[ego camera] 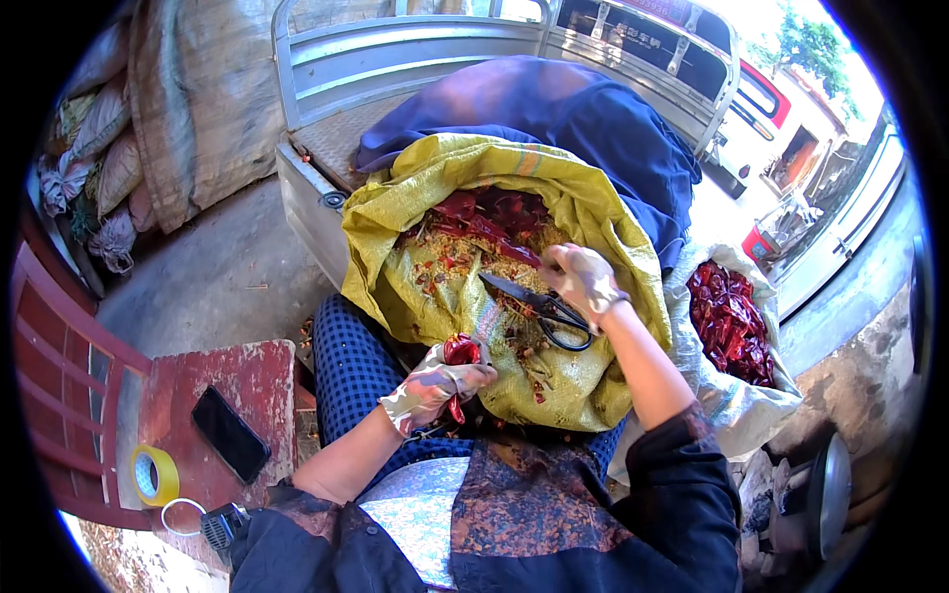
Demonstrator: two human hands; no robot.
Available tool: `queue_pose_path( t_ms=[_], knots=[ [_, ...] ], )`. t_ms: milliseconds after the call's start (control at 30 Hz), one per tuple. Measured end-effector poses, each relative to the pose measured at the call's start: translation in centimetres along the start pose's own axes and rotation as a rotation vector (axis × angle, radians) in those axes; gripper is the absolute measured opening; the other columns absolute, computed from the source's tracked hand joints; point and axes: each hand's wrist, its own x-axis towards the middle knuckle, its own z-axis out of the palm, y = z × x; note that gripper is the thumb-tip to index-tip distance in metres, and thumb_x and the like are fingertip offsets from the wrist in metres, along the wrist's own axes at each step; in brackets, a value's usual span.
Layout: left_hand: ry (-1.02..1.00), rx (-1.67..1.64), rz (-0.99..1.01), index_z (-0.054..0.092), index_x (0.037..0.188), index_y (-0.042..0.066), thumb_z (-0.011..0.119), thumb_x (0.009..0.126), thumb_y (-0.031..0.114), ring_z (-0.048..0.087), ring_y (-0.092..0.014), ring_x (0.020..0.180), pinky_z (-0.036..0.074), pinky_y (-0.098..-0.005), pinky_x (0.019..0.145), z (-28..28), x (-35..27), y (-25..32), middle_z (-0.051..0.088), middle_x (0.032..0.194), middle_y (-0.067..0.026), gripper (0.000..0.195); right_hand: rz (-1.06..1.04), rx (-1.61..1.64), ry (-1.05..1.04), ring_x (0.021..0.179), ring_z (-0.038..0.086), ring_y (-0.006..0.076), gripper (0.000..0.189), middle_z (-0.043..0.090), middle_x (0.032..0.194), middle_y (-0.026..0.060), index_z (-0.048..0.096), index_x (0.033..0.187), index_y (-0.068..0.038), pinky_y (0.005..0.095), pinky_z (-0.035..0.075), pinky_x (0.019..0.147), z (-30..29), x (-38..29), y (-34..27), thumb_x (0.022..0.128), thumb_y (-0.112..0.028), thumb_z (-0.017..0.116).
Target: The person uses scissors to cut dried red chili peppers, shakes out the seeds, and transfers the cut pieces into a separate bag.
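My left hand (pixel 441 382), in a light patterned glove, is closed around a dried red chili pepper (pixel 461 350) near my lap. My right hand (pixel 582 282), also gloved, is over the open yellow woven sack (pixel 504 159), its fingers curled; whether it holds anything cannot be told. A pair of black-handled scissors (pixel 545 307) lies just below the right hand, blades pointing left. Inside the sack are dried red peppers (pixel 504 219) and a spread of yellow seeds (pixel 519 274) with small red scraps. The sack's near side drapes over my knees.
A dark blue cloth (pixel 534 96) bulges behind the sack on a metal cart bed (pixel 311 174). At right stands a white sack (pixel 730 415) of red peppers (pixel 730 322). On the left, a worn red chair (pixel 274 370) bears a black phone (pixel 230 434) and yellow tape (pixel 170 478).
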Motion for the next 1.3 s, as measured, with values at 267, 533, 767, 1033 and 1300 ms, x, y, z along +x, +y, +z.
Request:
queue_pose_path(
  t_ms=[267, 533, 767, 1033, 1300],
  knots=[
    [0.030, -0.173, -0.014, 0.047, 0.077, 0.009, 0.057, 0.081, 0.007, 0.038, -0.007, 0.052, 0.029, -0.0215, 0.046, 0.3, 1.1, 1.6, 0.041, 0.062, 0.0018, 0.011, 0.222, 0.360, 0.180, 0.092, 0.059, 0.0301, 0.024, 0.061, 0.098, 0.0161, 0.061, 0.100, -0.006, 0.0363, 0.048, 0.077, 7.7, 5.2, 4.1, 0.080, -0.020, 0.060],
    [0.046, -0.326, -0.017, 0.047, 0.082, 0.011, 0.058, 0.082, 0.013, 0.040, -0.009, 0.054, 0.033, -0.0239, 0.050, -0.4, 3.0, -0.1, 0.041, 0.063, 0.0014, 0.011, 0.249, 0.060, 0.089, 0.099, 0.058, 0.0320, 0.040, 0.061, 0.104, 0.0168, 0.057, 0.112, -0.009, 0.0372, 0.045, 0.084, 5.2, 3.1, 0.7, 0.077, -0.027, 0.066],
    [0.112, -0.323, 0.135, 0.049, 0.084, 0.010, 0.059, 0.082, 0.012, 0.044, -0.011, 0.058, 0.037, -0.0245, 0.052, 0.2, 3.3, 1.0, 0.044, 0.066, -0.0004, 0.010, 0.300, 1.250, 0.305, 0.067, 0.052, 0.0084, 0.017, 0.061, 0.076, 0.0019, 0.062, 0.094, -0.005, 0.0219, 0.040, 0.058, 3.8, 0.8, -0.7, 0.077, -0.007, 0.063],
    [0.162, -0.136, 0.307, 0.056, 0.089, 0.004, 0.062, 0.075, -0.004, 0.060, -0.015, 0.080, 0.048, -0.0262, 0.074, 2.9, 4.3, 2.3, 0.060, 0.085, -0.0044, 0.017, 0.428, 1.870, -0.053, 0.059, 0.050, 0.0024, 0.016, 0.060, 0.075, -0.0044, 0.062, 0.095, -0.010, 0.0154, 0.033, 0.046, 2.5, -6.2, -7.0, 0.079, -0.008, 0.064],
    [0.173, -0.005, 0.393, 0.057, 0.095, 0.004, 0.063, 0.074, -0.004, 0.061, -0.018, 0.088, 0.050, -0.0295, 0.078, 1.6, 4.7, 0.9, 0.063, 0.091, -0.0085, 0.024, 0.066, 0.363, 0.180, 0.085, 0.059, 0.0283, 0.028, 0.062, 0.090, 0.0127, 0.058, 0.099, -0.006, 0.0351, 0.047, 0.074, 2.0, -6.7, -6.3, 0.072, -0.012, 0.063]
  ],
)
